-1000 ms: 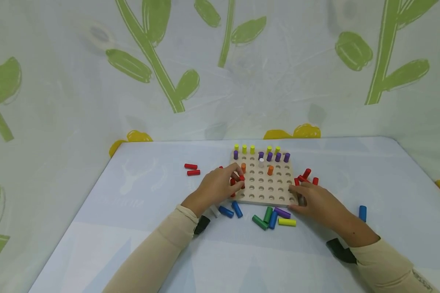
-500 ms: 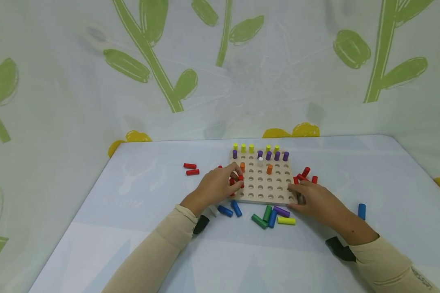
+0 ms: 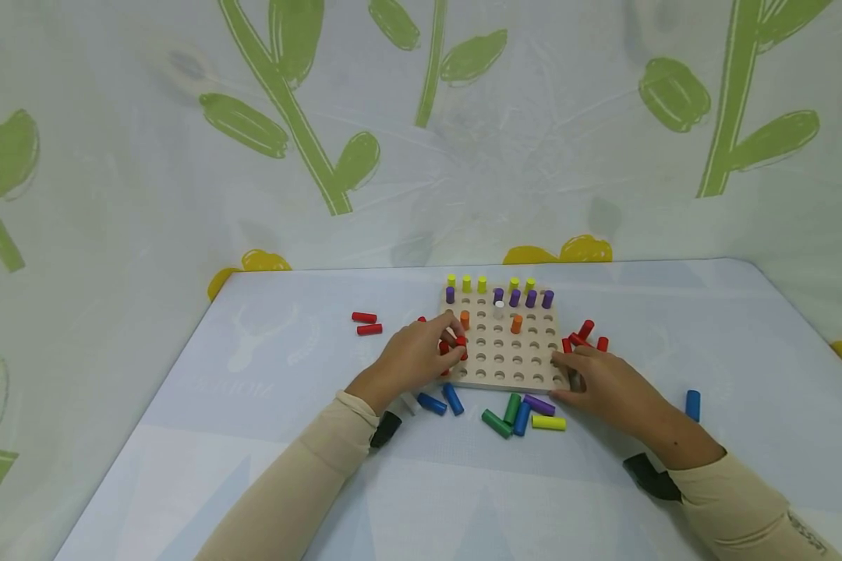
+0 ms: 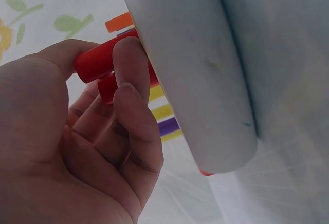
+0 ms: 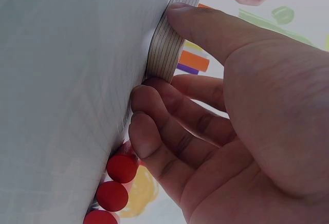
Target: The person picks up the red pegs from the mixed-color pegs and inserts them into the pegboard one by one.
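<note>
- Leaf-printed cloth is backing the desk.
- My right hand is gripping the pegboard by its corner.
- My left hand is pinching a red peg at the pegboard's left, apparently seating it; pressing down seems needed.

Behind the white table hangs a pale backdrop printed with green leafy stems. Yellow rounded shapes show along the table's far edge (another sits off to the right).

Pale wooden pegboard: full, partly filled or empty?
Partly filled. Head view: pale wooden pegboard has yellow cylindrical pegs upright in its back row, many bare holes in front.
</note>
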### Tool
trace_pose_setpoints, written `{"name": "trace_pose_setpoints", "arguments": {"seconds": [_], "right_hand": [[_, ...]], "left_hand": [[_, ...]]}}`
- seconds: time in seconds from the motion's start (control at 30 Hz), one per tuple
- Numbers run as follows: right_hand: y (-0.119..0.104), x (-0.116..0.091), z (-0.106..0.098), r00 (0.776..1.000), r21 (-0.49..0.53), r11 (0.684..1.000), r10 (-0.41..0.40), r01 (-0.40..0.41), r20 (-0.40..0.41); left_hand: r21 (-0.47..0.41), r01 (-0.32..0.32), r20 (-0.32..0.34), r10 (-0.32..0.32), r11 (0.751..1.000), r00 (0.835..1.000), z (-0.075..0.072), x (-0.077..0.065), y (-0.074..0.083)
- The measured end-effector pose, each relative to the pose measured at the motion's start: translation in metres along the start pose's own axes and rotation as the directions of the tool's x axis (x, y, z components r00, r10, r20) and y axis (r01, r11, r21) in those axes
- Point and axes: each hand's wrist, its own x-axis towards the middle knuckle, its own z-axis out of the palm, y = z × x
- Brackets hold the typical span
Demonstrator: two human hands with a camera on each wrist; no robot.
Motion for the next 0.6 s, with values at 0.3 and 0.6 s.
{"name": "trace_pose_setpoints", "arguments": {"seconds": [0.3,0.6], "right_hand": [[-0.0002,0.0003,0.0001,1.0,0.002,1.0,0.008,-0.008,0.003],[0.0006,0.0004,0.0012,1.0,0.001,1.0,0.005,-0.005,0.005]], "left_hand": [[-0.005,-0.002,-0.002,0.002,1.0,1.0,0.0,-0.0013,-0.0016],[-0.035,0.011,-0.001,-0.011,0.999,1.0,0.0003,-0.0012,-0.0023]]}}
